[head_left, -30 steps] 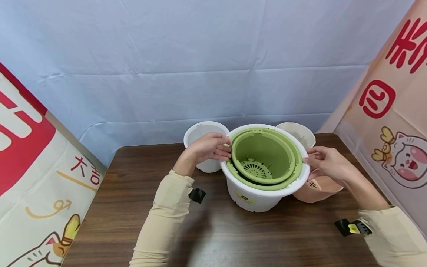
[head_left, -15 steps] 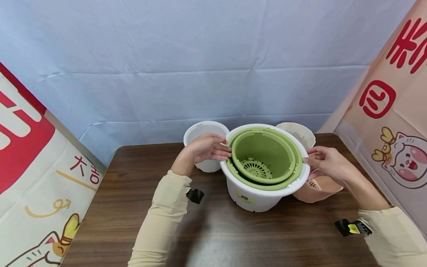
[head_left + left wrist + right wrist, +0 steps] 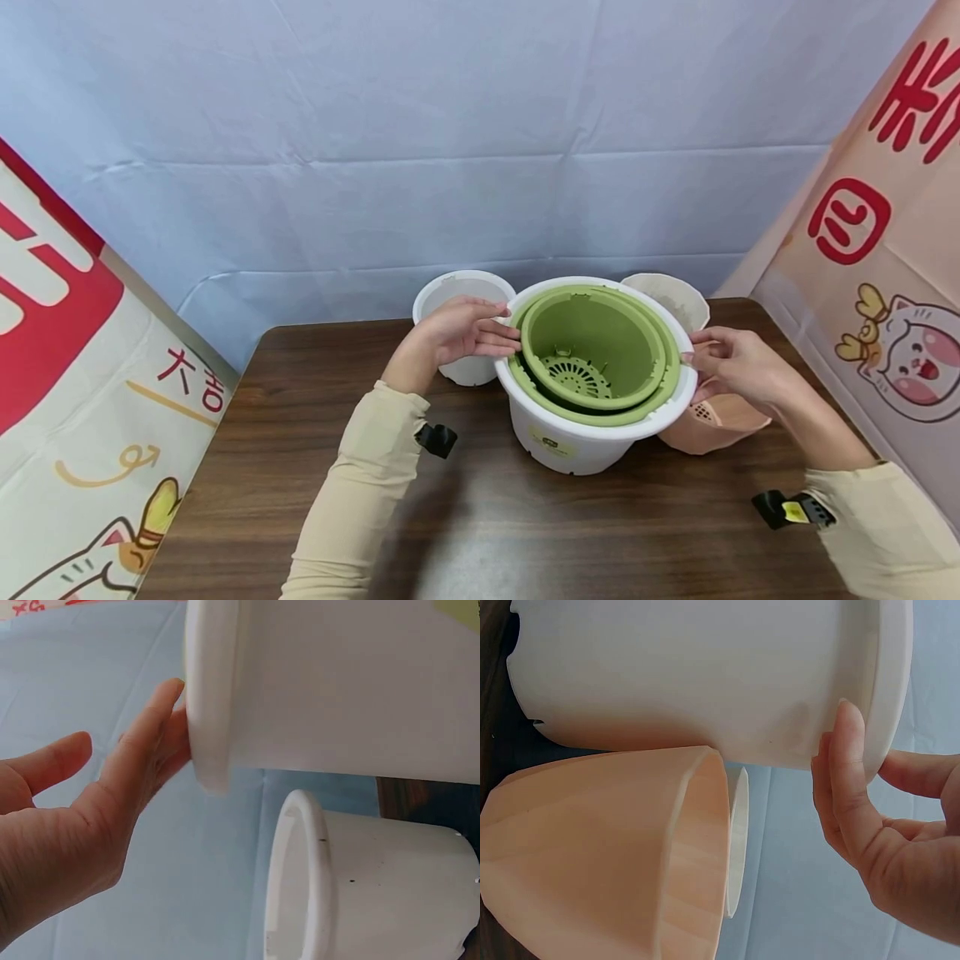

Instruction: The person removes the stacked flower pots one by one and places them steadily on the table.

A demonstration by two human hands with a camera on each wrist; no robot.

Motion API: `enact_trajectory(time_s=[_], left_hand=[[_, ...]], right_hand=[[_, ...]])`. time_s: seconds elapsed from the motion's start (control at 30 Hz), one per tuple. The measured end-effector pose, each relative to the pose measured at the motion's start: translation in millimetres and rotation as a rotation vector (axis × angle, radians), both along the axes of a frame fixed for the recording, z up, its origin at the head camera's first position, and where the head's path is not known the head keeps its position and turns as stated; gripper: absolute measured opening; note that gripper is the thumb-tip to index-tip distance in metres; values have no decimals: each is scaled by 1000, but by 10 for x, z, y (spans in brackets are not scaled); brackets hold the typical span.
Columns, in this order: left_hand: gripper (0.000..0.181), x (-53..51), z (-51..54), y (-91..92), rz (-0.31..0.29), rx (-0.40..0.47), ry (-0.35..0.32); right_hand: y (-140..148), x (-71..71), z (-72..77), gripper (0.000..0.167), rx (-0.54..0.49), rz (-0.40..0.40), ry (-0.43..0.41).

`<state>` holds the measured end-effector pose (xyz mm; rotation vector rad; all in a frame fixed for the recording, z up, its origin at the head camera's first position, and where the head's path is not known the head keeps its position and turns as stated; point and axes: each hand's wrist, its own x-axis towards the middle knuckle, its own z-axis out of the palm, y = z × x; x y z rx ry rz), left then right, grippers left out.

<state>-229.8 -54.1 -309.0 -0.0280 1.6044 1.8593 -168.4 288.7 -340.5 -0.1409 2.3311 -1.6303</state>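
Note:
A large white pot (image 3: 573, 454) stands on the table with two green pots nested in it, the inner green pot (image 3: 600, 342) having a slotted bottom. My left hand (image 3: 467, 331) lies at the pot's left rim, fingers extended and touching it, thumb apart, as the left wrist view shows for the hand (image 3: 97, 802). On the right side, my right hand (image 3: 731, 367) pinches the white rim; in the right wrist view the fingers (image 3: 847, 772) lie under the rim, with the thumb on its other side.
A smaller white pot (image 3: 471, 372) stands behind my left hand. Right of the large pot are a pink pot (image 3: 705, 433) and, behind it, a cream pot (image 3: 672, 300). A blue cloth (image 3: 375, 167) hangs behind the wooden table (image 3: 300, 417).
My left wrist and forearm have shifted slightly left, the fingers staying at the rim. The right hand and the pots look the same.

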Motion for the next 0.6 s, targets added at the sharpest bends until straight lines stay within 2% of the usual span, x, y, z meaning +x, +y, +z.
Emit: enact_trajectory(time_s=[0.27, 0.6], left_hand=[[37, 5, 8, -34, -38, 9, 1], [39, 7, -2, -32, -49, 13, -2]], right_hand=[[1, 1, -1, 41, -1, -4, -3], [-1, 6, -9, 41, 3, -7, 5]])
